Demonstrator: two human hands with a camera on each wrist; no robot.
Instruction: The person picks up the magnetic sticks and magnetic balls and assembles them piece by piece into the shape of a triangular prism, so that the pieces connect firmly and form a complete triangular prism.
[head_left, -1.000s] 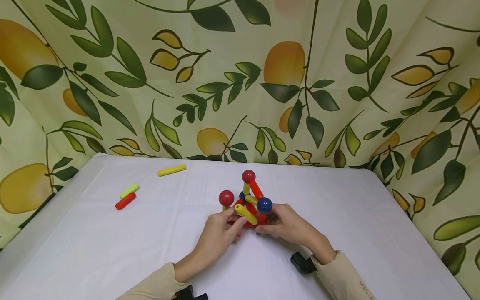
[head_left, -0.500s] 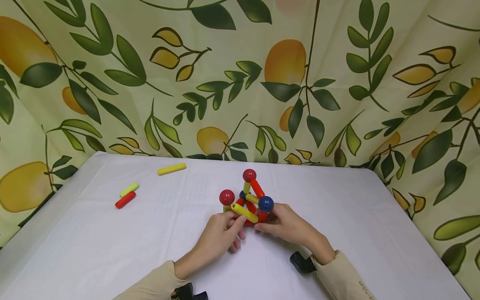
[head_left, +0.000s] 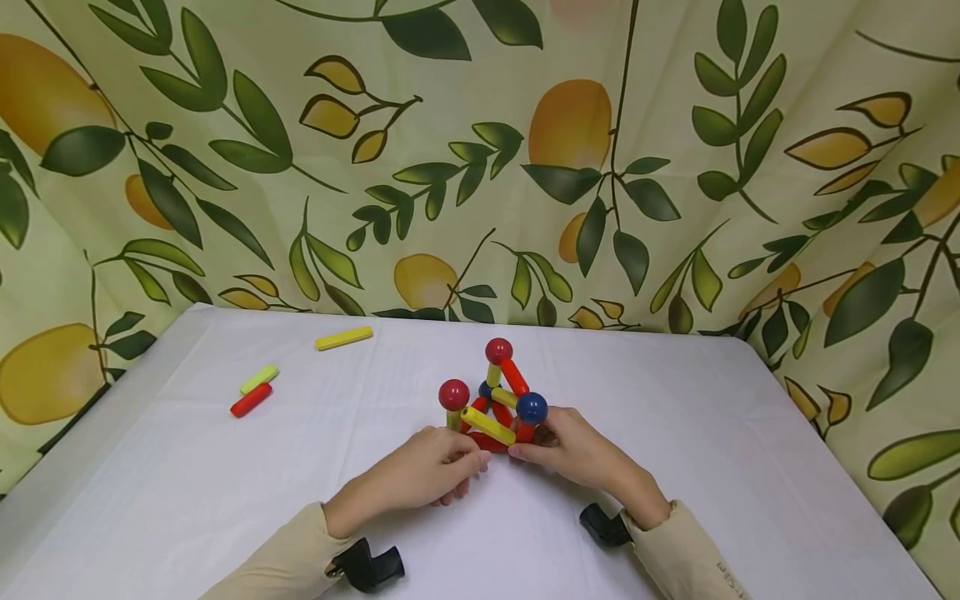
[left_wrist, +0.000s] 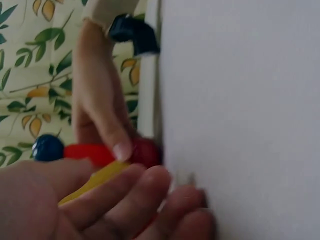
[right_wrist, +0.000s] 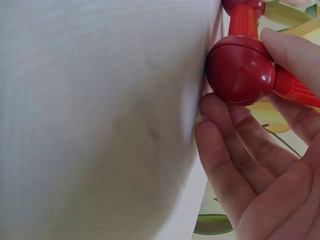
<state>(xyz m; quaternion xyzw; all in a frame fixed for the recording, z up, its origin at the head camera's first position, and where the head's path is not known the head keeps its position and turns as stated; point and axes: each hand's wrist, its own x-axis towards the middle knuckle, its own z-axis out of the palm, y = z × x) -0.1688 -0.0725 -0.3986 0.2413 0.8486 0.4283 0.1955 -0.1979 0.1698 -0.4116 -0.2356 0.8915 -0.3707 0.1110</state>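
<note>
White table (head_left: 675, 400) with rod-and-ball structure (head_left: 495, 404), loose yellow (head_left: 343, 338), green (head_left: 259, 379), red sticks (head_left: 251, 401).

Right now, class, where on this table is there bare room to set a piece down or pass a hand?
Bare cloth lies right of the rod-and-ball structure up to the table edge, and on the near left below the red rod. It is crowded at the centre, where the left hand and right hand meet.

left hand (head_left: 431, 471) fingers loosely curled, right hand (head_left: 573, 450) pinching
</note>
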